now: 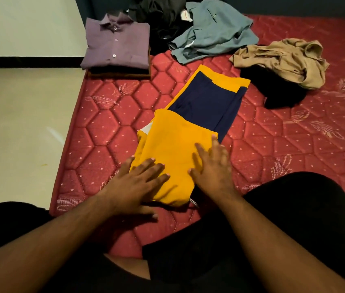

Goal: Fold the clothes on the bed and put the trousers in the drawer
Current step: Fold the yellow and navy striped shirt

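Note:
A yellow and navy garment (190, 123) lies partly folded in the middle of the red quilted bed (108, 127), its near yellow end doubled over. My left hand (135, 185) rests flat on the near left corner of that fold, fingers spread. My right hand (213, 166) presses flat on the near right part, fingers spread. Neither hand grips the cloth. A folded purple shirt (116, 45) tops a small stack at the bed's far left edge.
Unfolded clothes lie at the far side: a black heap (158, 17), a grey-blue garment (213, 30), a tan garment (283, 58) over a black one (283, 92). Pale floor (19, 123) runs along the bed's left edge. My knees in dark cloth frame the near edge.

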The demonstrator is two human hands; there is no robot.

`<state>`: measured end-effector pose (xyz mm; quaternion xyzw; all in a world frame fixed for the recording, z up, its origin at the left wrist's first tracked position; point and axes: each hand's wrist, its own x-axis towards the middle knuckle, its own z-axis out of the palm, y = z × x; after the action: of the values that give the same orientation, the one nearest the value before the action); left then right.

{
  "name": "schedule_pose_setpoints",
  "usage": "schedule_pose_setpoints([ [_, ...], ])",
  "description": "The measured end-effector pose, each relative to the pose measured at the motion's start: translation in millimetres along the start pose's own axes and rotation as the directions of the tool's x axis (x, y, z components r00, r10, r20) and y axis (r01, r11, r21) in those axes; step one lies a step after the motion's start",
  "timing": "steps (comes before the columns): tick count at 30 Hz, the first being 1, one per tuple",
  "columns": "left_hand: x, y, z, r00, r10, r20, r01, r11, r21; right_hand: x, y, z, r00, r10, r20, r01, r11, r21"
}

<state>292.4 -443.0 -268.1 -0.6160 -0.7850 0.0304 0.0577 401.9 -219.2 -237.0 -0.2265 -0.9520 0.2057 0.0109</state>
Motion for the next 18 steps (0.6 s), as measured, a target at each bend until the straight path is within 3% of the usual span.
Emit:
schedule_pose_setpoints([
  [1, -7.6, -5.7, 6.6, 0.998, 0.031, 0.049, -0.031, 0.999, -0.008, -9.8, -6.6, -3.9, 0.988, -0.117, 0.1, 0.123, 0.991, -0.056],
  [3, -20.8, -19.9, 14.1, 0.995, 0.05, 0.088, -0.037, 0.99, -0.14, -26.7, -15.0, -0.9, 0.9, -0.265, 0.347, 0.316, 0.943, -0.099],
  [5, -25.2, -32.6, 17.7, 0.998, 0.054, 0.044, -0.04, 0.963, -0.266, -35.8, -12.9, 9.6, 0.821, -0.258, 0.509, 0.391, 0.904, -0.173],
  [10, -21.0, -35.3, 18.4, 0.999, -0.028, -0.015, 0.016, 0.846, -0.532, -35.7, -18.2, 18.5, 0.862, -0.245, 0.444, 0.414, 0.845, -0.338],
  [12, -19.4, -37.1, 7.9, 0.994, -0.106, -0.014, 0.079, 0.816, -0.573, -35.4, -21.3, 15.6, 0.874, -0.236, 0.425, 0.334, 0.926, -0.174],
  [14, -18.7, -38.7, -14.8, 0.987, -0.148, 0.063, 0.15, 0.703, -0.695, -34.3, -22.9, 4.7, 0.884, -0.205, 0.42, 0.191, 0.979, 0.076],
  [16, -20.1, -42.6, -40.8, 0.961, -0.136, 0.239, 0.275, 0.518, -0.81, -34.3, -22.5, -10.6, 0.856, -0.203, 0.476, 0.037, 0.942, 0.334],
  [18, -17.9, -48.0, -68.9, 0.932, -0.068, 0.355, 0.351, 0.41, -0.842, -37.8, -22.0, -25.2, 0.803, -0.243, 0.544, -0.112, 0.835, 0.539],
])
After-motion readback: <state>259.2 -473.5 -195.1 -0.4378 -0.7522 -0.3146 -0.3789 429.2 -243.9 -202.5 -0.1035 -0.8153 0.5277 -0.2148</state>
